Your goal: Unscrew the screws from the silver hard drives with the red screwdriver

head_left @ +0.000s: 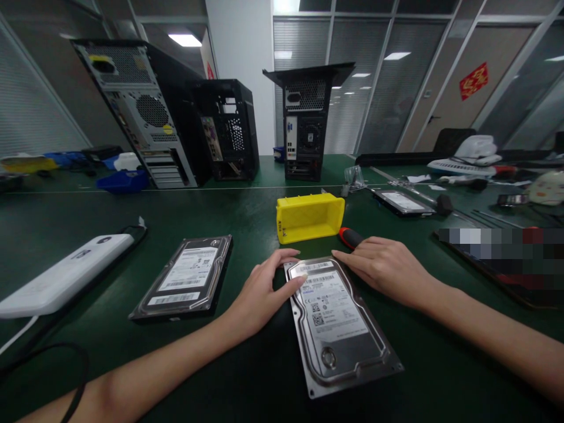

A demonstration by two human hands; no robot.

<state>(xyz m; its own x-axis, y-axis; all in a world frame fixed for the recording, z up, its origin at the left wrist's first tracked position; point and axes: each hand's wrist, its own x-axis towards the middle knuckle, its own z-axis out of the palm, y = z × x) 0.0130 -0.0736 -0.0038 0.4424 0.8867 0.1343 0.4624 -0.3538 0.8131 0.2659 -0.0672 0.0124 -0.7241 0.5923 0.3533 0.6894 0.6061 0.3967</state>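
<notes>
A silver hard drive (337,320) with a white label lies in front of me on the green tabletop. My left hand (268,288) grips its far left corner, thumb on the label and fingers at the far edge. At the drive's far right corner, my right hand (388,270) rests low with its fingers stretched out, the index fingertip touching or very near the drive. Just beyond those fingers lies a red and black tool handle (351,237); its other end is hidden behind the hand. A yellow plastic bin (311,235) stands on its side behind the drive, with small dark bits inside.
A second hard drive (189,276) lies to the left, near a white power strip (66,273) with cables. Another drive (403,202) sits at the back right among tools. Computer cases (304,126) line the back. A dark flat device (502,270), partly blurred, is at the right.
</notes>
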